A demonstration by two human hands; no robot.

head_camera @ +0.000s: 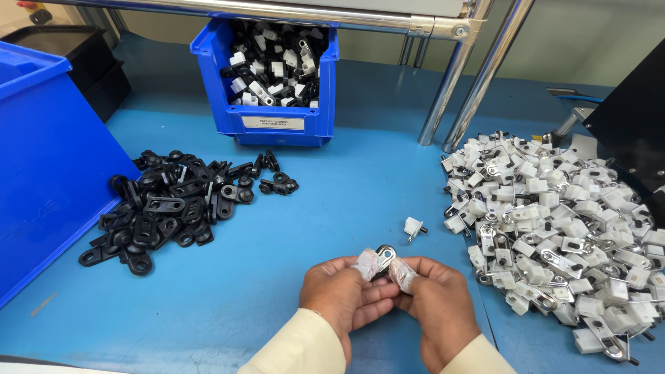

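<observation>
Head view shows a blue table (360, 208) with a blue bin (277, 114) at the back, a heap of white and metal parts (561, 228) at right, and a heap of black links (173, 204) at left. Near the front edge, left hand (339, 294) and right hand (436, 301) together pinch a small metal clip (384, 256) between taped fingertips. One white part (413, 226) lies alone just beyond.

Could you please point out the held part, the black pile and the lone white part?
Held part (385, 255): head view, on its metal loop.
Black pile (170, 208): head view, pile's middle.
Lone white part (413, 226): head view, white body.
</observation>
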